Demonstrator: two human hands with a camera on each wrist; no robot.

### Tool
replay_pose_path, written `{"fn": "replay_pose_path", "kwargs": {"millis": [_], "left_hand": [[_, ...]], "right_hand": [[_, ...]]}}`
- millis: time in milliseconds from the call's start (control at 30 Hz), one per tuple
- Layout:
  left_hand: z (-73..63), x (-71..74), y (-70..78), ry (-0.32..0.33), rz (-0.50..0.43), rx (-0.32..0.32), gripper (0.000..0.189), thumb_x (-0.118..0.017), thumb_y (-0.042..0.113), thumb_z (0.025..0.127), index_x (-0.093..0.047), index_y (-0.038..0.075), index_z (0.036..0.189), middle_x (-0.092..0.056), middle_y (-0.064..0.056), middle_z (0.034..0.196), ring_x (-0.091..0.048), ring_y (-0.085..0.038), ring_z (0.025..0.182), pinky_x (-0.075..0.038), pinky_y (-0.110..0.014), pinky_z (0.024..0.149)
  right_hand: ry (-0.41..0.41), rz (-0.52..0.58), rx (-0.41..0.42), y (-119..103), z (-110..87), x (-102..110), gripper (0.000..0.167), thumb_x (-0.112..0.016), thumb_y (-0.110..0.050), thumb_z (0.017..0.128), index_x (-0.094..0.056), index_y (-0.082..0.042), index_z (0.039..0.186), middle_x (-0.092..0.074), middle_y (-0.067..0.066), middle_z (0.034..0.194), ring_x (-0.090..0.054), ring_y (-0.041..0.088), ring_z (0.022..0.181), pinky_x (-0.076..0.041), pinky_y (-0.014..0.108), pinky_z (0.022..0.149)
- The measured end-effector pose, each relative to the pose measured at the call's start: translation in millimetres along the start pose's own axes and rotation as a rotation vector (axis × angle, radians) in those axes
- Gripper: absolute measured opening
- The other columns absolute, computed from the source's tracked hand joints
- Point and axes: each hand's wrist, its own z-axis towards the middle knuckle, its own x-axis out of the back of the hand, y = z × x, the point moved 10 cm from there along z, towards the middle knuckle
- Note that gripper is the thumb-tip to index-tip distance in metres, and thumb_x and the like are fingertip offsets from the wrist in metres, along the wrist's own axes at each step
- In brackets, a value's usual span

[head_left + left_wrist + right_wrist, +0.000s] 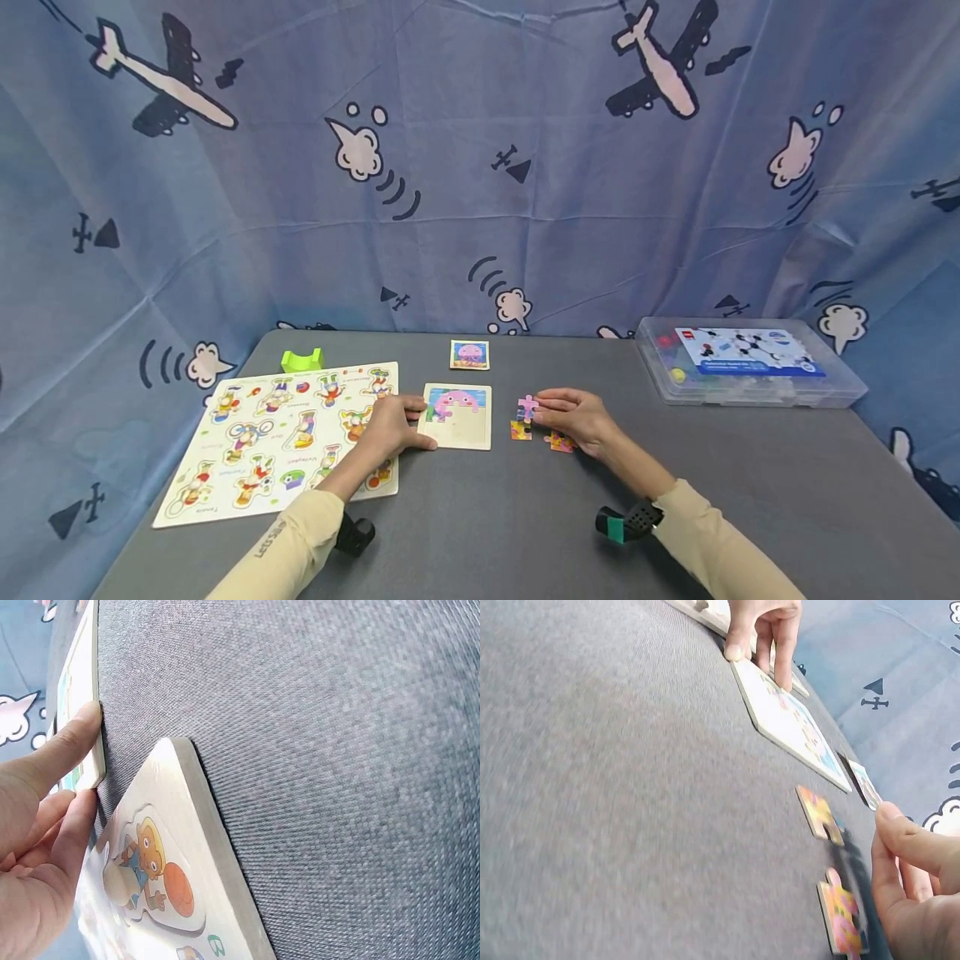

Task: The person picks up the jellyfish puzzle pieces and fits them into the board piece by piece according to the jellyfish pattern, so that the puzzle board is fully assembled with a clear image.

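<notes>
My left hand (390,429) rests its thumb and fingers along the left side of a small square puzzle board (457,440). The board has a partly filled pink cartoon picture along its top, with bare wood below. To its right, my right hand (577,417) pinches a pink jigsaw piece (527,407) between thumb and fingers, over the table. Beneath and beside that hand lie loose jigsaw pieces: a yellow-orange jigsaw piece (521,431) and a pink-and-yellow jigsaw piece (841,919). The right wrist view does not clearly show the pinched piece.
A large wooden peg board (281,442) with sports figures lies at the left, by the left forearm. Behind it stands a green plastic object (302,360). A small picture card (469,355) lies behind the puzzle board. A clear plastic case (750,362) sits back right.
</notes>
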Motion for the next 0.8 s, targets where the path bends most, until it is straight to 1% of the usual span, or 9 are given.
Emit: {"fn": "replay_pose_path", "kwargs": {"millis": [100,200,367,633,800], "left_hand": [[-0.3,0.5,0.1,0.004,0.000,0.000,0.059,-0.092,0.006,0.056,-0.068,-0.010,0.108,-0.066,-0.019,0.116,-0.067,-0.027,0.096,-0.055,-0.034,0.081],[-0.5,0.7,0.1,0.005,0.001,-0.001,0.059,-0.092,0.006,0.056,-0.068,-0.010,0.108,-0.066,-0.019,0.115,-0.068,-0.027,0.095,-0.055,-0.034,0.081],[-0.9,-0.3,-0.3,0.001,-0.014,0.011,0.058,-0.091,0.006,0.057,-0.068,-0.010,0.108,-0.066,-0.019,0.115,-0.067,-0.026,0.094,-0.055,-0.034,0.080],[-3.3,-0.3,0.9,-0.003,-0.021,0.013,0.058,-0.091,0.006,0.058,-0.068,-0.010,0.109,-0.066,-0.019,0.115,-0.067,-0.026,0.095,-0.055,-0.033,0.081],[-3.6,-0.3,0.9,-0.005,-0.033,0.011,0.058,-0.091,0.005,0.059,-0.068,-0.010,0.110,-0.066,-0.020,0.116,-0.067,-0.027,0.096,-0.055,-0.033,0.081]], "right_hand": [[-0.007,-0.010,-0.001,0.2,2.5,-5.6,0.051,-0.070,0.010,0.081,-0.049,0.016,0.127,-0.067,0.016,0.115,-0.066,0.011,0.090,-0.055,0.032,0.082],[0.026,-0.011,-0.019,2.1,5.1,-8.1,0.050,-0.071,0.009,0.080,-0.052,0.014,0.125,-0.066,0.018,0.116,-0.066,0.012,0.089,-0.055,0.033,0.082],[0.067,-0.046,-0.046,5.0,8.7,-13.7,0.047,-0.073,0.008,0.079,-0.057,0.010,0.123,-0.066,0.018,0.116,-0.067,0.014,0.087,-0.056,0.033,0.080],[0.058,-0.030,-0.033,6.7,13.8,-31.0,0.043,-0.072,0.010,0.078,-0.059,0.010,0.119,-0.068,0.018,0.112,-0.068,0.015,0.083,-0.057,0.033,0.077],[0.002,-0.022,0.007,3.7,15.7,-46.4,0.043,-0.070,0.012,0.078,-0.057,0.013,0.119,-0.067,0.020,0.111,-0.068,0.014,0.082,-0.057,0.033,0.076]]}}
